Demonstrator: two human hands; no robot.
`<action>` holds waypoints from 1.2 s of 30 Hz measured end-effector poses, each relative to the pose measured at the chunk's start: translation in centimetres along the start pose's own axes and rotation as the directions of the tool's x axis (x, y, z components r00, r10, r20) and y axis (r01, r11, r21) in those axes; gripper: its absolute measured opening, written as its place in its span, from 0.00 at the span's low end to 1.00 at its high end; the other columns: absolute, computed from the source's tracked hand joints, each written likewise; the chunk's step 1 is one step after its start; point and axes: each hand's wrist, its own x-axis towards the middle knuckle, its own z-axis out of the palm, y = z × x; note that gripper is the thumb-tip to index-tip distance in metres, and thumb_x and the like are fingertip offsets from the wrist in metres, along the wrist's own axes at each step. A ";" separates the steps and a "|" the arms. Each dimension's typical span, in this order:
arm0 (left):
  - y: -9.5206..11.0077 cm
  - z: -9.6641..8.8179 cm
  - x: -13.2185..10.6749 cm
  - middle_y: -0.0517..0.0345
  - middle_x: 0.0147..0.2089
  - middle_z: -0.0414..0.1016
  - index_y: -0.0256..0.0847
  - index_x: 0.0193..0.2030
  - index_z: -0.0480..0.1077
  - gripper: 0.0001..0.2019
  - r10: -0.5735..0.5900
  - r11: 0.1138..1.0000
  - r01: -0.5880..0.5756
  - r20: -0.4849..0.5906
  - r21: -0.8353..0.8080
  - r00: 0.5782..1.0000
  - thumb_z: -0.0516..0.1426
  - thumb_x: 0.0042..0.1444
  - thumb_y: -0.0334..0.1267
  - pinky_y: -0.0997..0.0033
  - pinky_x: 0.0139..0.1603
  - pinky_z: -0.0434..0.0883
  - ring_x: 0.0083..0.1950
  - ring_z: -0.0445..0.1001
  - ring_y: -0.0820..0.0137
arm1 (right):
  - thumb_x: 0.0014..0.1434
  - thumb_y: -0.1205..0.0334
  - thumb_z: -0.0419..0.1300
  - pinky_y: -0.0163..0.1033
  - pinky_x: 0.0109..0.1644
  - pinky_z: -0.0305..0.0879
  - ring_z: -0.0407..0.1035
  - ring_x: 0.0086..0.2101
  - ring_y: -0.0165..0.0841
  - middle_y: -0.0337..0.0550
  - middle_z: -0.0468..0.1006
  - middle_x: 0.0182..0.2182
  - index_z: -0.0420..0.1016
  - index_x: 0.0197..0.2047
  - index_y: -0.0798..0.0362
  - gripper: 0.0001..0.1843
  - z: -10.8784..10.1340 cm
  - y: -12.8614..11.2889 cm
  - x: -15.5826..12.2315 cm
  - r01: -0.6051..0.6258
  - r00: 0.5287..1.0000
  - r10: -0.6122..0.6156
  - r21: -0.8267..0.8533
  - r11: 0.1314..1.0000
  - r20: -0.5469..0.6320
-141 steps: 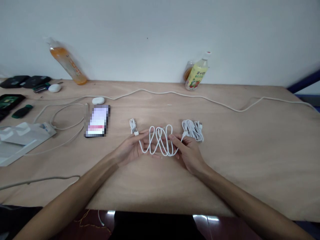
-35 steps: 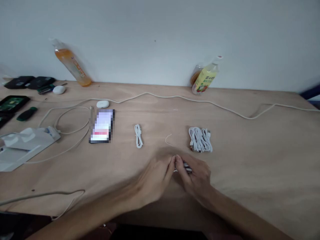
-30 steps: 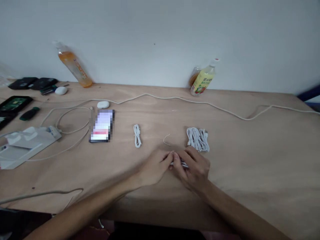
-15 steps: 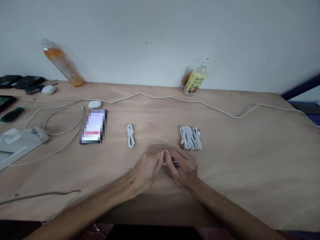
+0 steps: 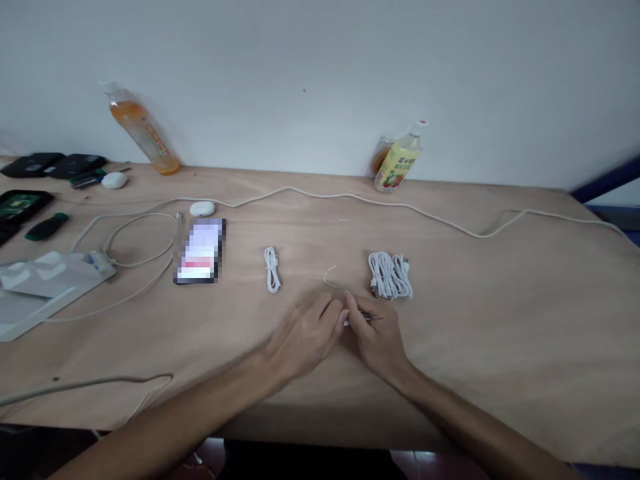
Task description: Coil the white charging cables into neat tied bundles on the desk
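My left hand and my right hand meet fingertip to fingertip on the wooden table. Both are closed around a bunched white cable, of which only a sliver shows between the fingers. A thin white twist tie lies just beyond my hands. To the right sits a pile of coiled white cables. To the left lies one small bundled white cable.
A phone lies left of centre with a white earbud case behind it. A long white cord crosses the table. Two drink bottles stand against the wall. Black devices and a white bag sit far left.
The looped cable that lay spread between my hands is now bunched up inside my fingers. My hands have come together nearer to me, and the twist tie lies bare on the table.
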 end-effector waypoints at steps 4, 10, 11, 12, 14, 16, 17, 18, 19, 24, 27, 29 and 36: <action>0.0 0.0 0.1 0.56 0.31 0.73 0.38 0.40 0.73 0.21 0.088 0.982 -0.080 -0.037 0.169 0.995 0.43 0.82 0.34 0.66 0.31 0.67 0.33 0.73 0.66 | 0.73 0.42 0.54 0.36 0.25 0.55 0.57 0.20 0.30 0.35 0.62 0.16 0.63 0.20 0.50 0.32 0.1 0.2 0.1 -0.271 0.954 0.238 0.187 0.944 0.184; -0.1 -0.6 0.5 0.58 0.27 0.70 0.39 0.34 0.72 0.20 0.179 0.956 -0.142 -0.128 0.255 0.975 0.47 0.79 0.29 0.64 0.30 0.62 0.30 0.72 0.67 | 0.68 0.41 0.58 0.36 0.26 0.55 0.55 0.20 0.29 0.35 0.62 0.16 0.63 0.18 0.50 0.31 0.3 -0.1 0.2 -0.332 0.933 0.283 0.224 0.916 0.222; -0.1 -0.6 0.5 0.58 0.27 0.70 0.38 0.33 0.72 0.21 0.181 0.956 -0.144 -0.128 0.256 0.975 0.47 0.79 0.29 0.63 0.29 0.62 0.29 0.72 0.67 | 0.68 0.41 0.58 0.36 0.26 0.55 0.55 0.21 0.29 0.35 0.62 0.16 0.63 0.18 0.50 0.31 0.3 -0.1 0.3 -0.322 0.937 0.277 0.223 0.920 0.211; -0.1 -0.6 0.5 0.58 0.26 0.71 0.38 0.33 0.72 0.21 0.181 0.956 -0.144 -0.127 0.255 0.975 0.47 0.79 0.28 0.63 0.29 0.62 0.29 0.71 0.67 | 0.68 0.42 0.58 0.36 0.26 0.55 0.55 0.21 0.29 0.35 0.61 0.16 0.62 0.18 0.50 0.31 0.3 -0.1 0.3 -0.313 0.941 0.270 0.222 0.924 0.202; -0.1 -0.6 0.5 0.58 0.26 0.71 0.38 0.33 0.73 0.21 0.172 0.957 -0.136 -0.127 0.255 0.977 0.47 0.79 0.29 0.63 0.29 0.62 0.29 0.72 0.67 | 0.69 0.42 0.58 0.36 0.26 0.54 0.53 0.21 0.28 0.34 0.59 0.16 0.61 0.18 0.49 0.31 0.3 0.0 0.2 -0.296 0.947 0.255 0.220 0.929 0.197; -0.1 -0.5 0.5 0.58 0.27 0.71 0.39 0.34 0.73 0.21 0.162 0.958 -0.126 -0.124 0.259 0.979 0.46 0.79 0.29 0.63 0.29 0.62 0.30 0.72 0.67 | 0.69 0.42 0.58 0.35 0.26 0.54 0.53 0.21 0.28 0.34 0.59 0.17 0.61 0.19 0.49 0.31 0.3 0.1 0.2 -0.285 0.949 0.243 0.212 0.935 0.202; -0.2 -0.4 0.5 0.58 0.27 0.71 0.39 0.34 0.73 0.22 0.156 0.957 -0.119 -0.122 0.265 0.980 0.46 0.79 0.29 0.63 0.30 0.63 0.30 0.72 0.67 | 0.70 0.42 0.57 0.36 0.26 0.54 0.53 0.21 0.29 0.34 0.59 0.17 0.61 0.20 0.49 0.31 0.3 0.2 0.1 -0.280 0.950 0.238 0.206 0.938 0.204; -0.2 -0.4 0.5 0.58 0.27 0.71 0.40 0.33 0.72 0.22 0.154 0.955 -0.115 -0.125 0.274 0.980 0.46 0.79 0.30 0.64 0.30 0.63 0.29 0.72 0.67 | 0.71 0.43 0.57 0.36 0.26 0.54 0.54 0.21 0.29 0.34 0.60 0.17 0.61 0.20 0.49 0.30 0.2 0.3 0.0 -0.268 0.953 0.229 0.196 0.943 0.200; -0.2 -0.3 0.5 0.59 0.27 0.71 0.40 0.33 0.72 0.22 0.154 0.952 -0.112 -0.134 0.284 0.979 0.46 0.79 0.30 0.64 0.29 0.64 0.29 0.71 0.67 | 0.72 0.44 0.56 0.36 0.26 0.54 0.55 0.22 0.29 0.34 0.60 0.18 0.61 0.21 0.49 0.30 0.2 0.3 0.0 -0.246 0.959 0.213 0.180 0.952 0.185; -0.4 0.3 0.3 0.59 0.27 0.72 0.40 0.32 0.71 0.24 0.102 0.959 -0.045 -0.195 0.279 0.976 0.44 0.81 0.31 0.67 0.26 0.65 0.25 0.72 0.69 | 0.74 0.56 0.56 0.37 0.30 0.55 0.59 0.25 0.31 0.35 0.64 0.22 0.61 0.24 0.49 0.24 0.3 0.2 0.0 0.053 0.998 -0.054 0.006 0.999 0.044; -0.8 0.8 -0.1 0.56 0.29 0.77 0.39 0.35 0.73 0.26 0.010 0.981 0.014 -0.125 0.192 0.992 0.40 0.82 0.34 0.68 0.28 0.69 0.27 0.76 0.68 | 0.75 0.62 0.53 0.38 0.30 0.55 0.60 0.25 0.30 0.35 0.66 0.23 0.61 0.27 0.48 0.22 0.6 0.2 0.1 0.207 0.978 -0.204 -0.087 0.975 0.035; -1.0 0.8 -0.2 0.54 0.32 0.80 0.39 0.38 0.74 0.28 -0.063 0.992 0.068 -0.050 0.107 0.997 0.38 0.82 0.37 0.67 0.30 0.72 0.30 0.78 0.66 | 0.76 0.65 0.51 0.37 0.29 0.56 0.60 0.24 0.30 0.34 0.67 0.23 0.62 0.28 0.48 0.21 0.7 0.3 0.1 0.241 0.971 -0.239 -0.131 0.962 0.032; -0.8 -0.2 0.2 0.55 0.34 0.81 0.41 0.37 0.72 0.26 -0.331 0.872 0.366 0.157 -0.325 0.930 0.40 0.82 0.45 0.66 0.37 0.73 0.34 0.80 0.66 | 0.79 0.65 0.52 0.39 0.33 0.60 0.65 0.28 0.33 0.39 0.72 0.27 0.72 0.35 0.51 0.18 0.9 0.3 -0.3 0.376 0.912 -0.410 -0.347 0.859 -0.027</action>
